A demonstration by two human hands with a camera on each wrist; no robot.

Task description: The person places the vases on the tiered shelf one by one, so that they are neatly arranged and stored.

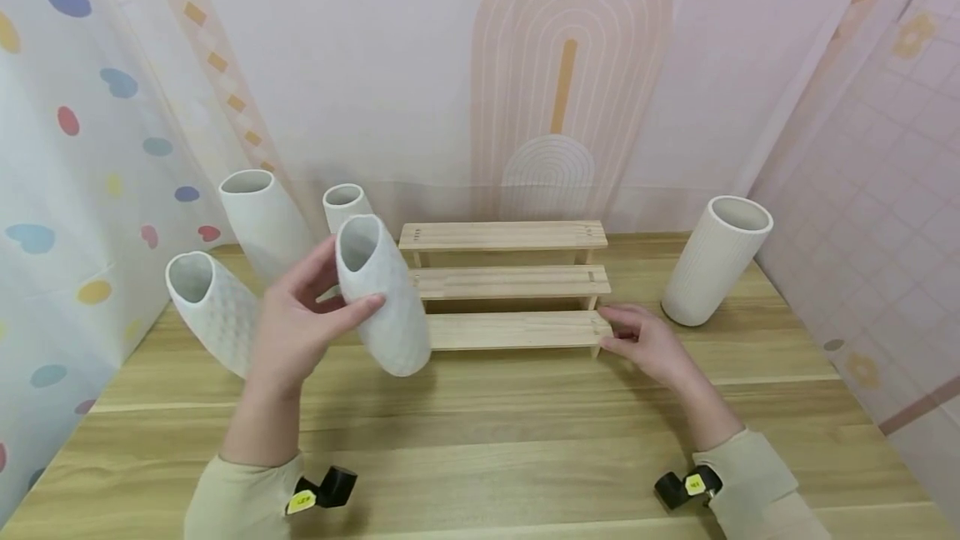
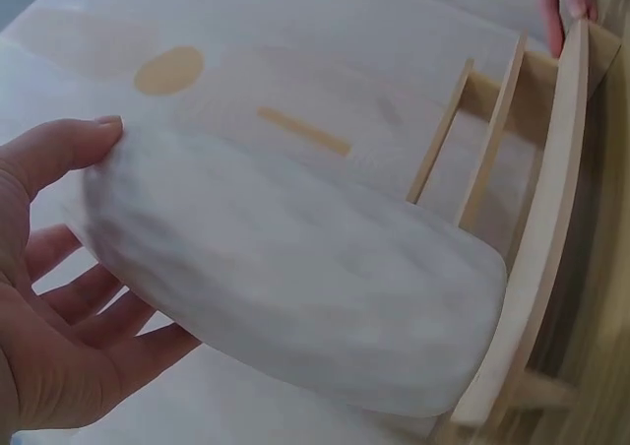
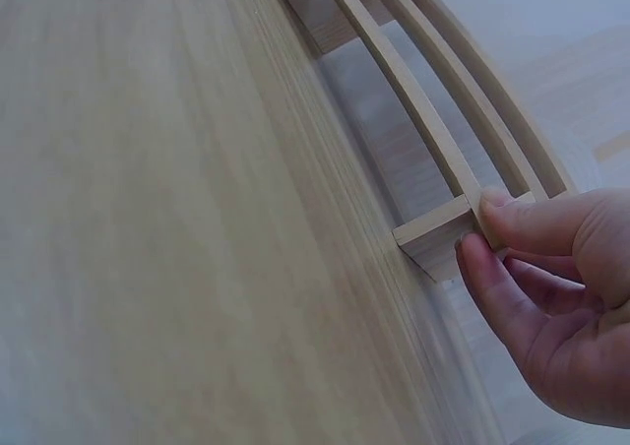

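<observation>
My left hand (image 1: 300,315) grips a white vase (image 1: 390,307) with a dimpled surface, thumb across the near side and fingers around the left. The vase tilts, its mouth up and its base beside the left end of a three-tier wooden stand (image 1: 510,330). In the left wrist view the vase (image 2: 295,278) overlaps the end of the lowest shelf; whether they touch, I cannot tell. With thumb and fingers, my right hand (image 1: 648,344) pinches the right end of that lowest shelf, as the right wrist view shows at the stand's corner (image 3: 458,204).
Left of the stand are another dimpled white vase (image 1: 217,315), a tall smooth one (image 1: 266,223) and a smaller one (image 1: 345,205) behind the left hand. A ribbed white vase (image 1: 712,265) stands to the right. Patterned cloth (image 1: 360,65) hangs behind the wooden table (image 1: 480,457).
</observation>
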